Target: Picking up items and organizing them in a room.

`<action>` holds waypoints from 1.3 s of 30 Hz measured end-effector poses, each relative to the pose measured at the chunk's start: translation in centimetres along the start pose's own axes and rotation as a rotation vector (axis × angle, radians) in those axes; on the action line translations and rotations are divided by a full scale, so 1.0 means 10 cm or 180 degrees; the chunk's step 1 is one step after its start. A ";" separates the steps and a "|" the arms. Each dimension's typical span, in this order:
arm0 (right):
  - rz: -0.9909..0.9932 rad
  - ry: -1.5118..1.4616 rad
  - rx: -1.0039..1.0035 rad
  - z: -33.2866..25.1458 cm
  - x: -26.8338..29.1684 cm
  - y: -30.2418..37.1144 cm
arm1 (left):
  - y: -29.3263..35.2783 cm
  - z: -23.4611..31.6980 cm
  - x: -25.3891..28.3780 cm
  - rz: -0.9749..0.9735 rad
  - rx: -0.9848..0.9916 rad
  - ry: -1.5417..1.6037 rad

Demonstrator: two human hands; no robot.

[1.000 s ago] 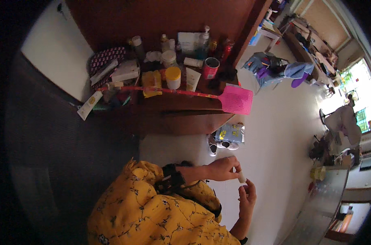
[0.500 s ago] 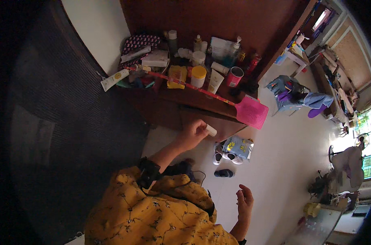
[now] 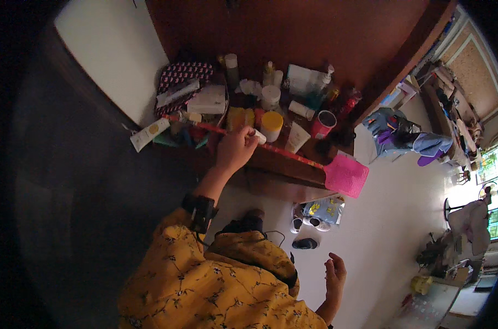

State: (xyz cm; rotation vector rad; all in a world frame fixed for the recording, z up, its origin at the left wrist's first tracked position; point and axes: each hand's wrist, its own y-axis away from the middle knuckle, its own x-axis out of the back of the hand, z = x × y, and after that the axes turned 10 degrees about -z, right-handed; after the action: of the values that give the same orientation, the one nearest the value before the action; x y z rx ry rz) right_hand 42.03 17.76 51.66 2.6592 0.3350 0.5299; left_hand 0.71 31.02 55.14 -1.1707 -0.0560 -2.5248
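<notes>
My left hand (image 3: 236, 148) is closed around a small white cylinder (image 3: 260, 136), its exact kind hidden by the fingers. It hovers over the front edge of a dark brown shelf (image 3: 254, 164), in front of a white jar with a yellow lid (image 3: 271, 125). Along that edge runs a pink fly swatter (image 3: 346, 175) with a red handle, partly behind my hand. Lower right, my right hand (image 3: 335, 273) hangs above the pale floor, fingers loosely bent and apart, with nothing visible in it.
Crowding the shelf are a cream tube (image 3: 297, 137), a red cup (image 3: 323, 125), a pump bottle (image 3: 321, 90) and a patterned cloth (image 3: 183, 77). A white tube (image 3: 150, 135) sticks out at the left. Shoes (image 3: 315, 223) and a dark slipper (image 3: 305, 243) lie below.
My left hand has moved up and left to the shelf edge, carrying the white cylinder. The view has tilted a little. My right hand stays low with its fingers bent.
</notes>
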 end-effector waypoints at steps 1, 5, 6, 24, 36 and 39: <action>0.0068 0.0043 -0.0081 -0.05 -0.04 -0.08 | -0.17 -0.05 0.03 -0.0009 -0.0015 0.0006; 0.0096 0.0001 -0.0135 -0.33 -0.16 -0.34 | -0.92 -0.35 0.08 0.0023 -0.0003 -0.0205; 0.0184 0.0101 -0.0083 -0.36 -0.17 -0.41 | -1.06 -0.38 0.10 -0.0028 0.0091 -0.0519; 0.0341 0.0210 -0.0537 -0.71 -0.42 -0.61 | -2.42 -1.49 -0.39 -0.1311 -0.0221 -0.2894; 0.0151 0.0187 -0.0556 -0.76 -0.43 -0.69 | -2.52 -1.61 -0.37 -0.0485 -0.0357 -0.2656; 0.0024 0.0180 -0.0644 -0.79 -0.44 -0.69 | -2.61 -1.40 -0.34 -0.0127 0.0132 -0.2009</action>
State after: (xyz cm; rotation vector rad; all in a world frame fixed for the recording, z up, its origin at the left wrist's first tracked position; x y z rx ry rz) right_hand 33.72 25.22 54.01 2.4551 0.2724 0.6087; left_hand -16.27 53.86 46.31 -1.9095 -0.2878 -2.0717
